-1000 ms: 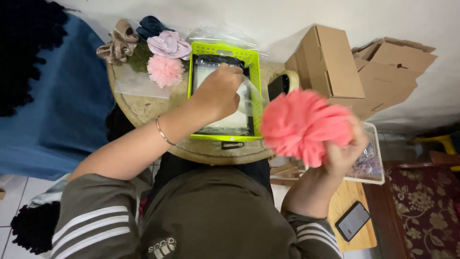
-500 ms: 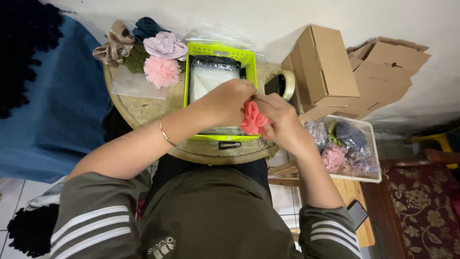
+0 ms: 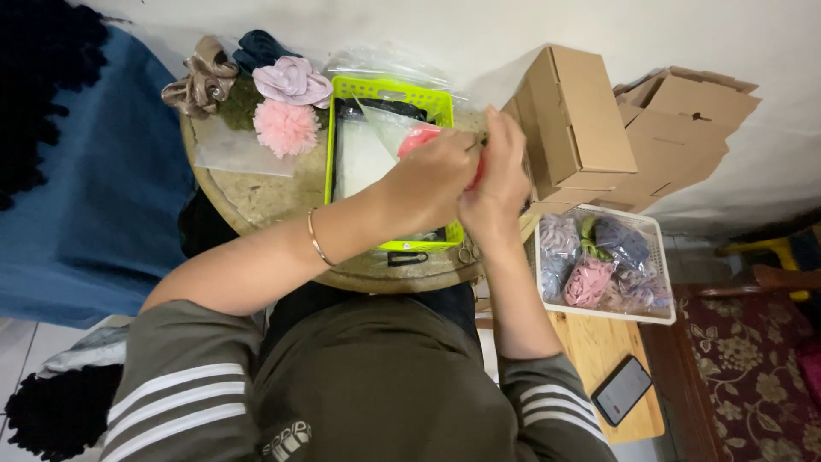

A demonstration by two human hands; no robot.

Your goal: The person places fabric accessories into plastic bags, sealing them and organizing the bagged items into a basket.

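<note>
Both my hands meet over the lime-green plastic basket on the round table. My left hand grips a clear plastic bag with a coral-red fluffy scrunchie showing inside it. My right hand presses against the left and holds the same bag and scrunchie at its opening. More clear bags lie in the basket beneath.
Several scrunchies, among them pink, lilac and beige, lie at the table's far left. Brown cardboard boxes stand to the right. A white basket holds bagged scrunchies. A phone lies on a wooden stool.
My right hand brought the coral scrunchie from the right to the basket, squeezed it small, and now both hands hold it in a clear bag, lifted slightly farther away.
</note>
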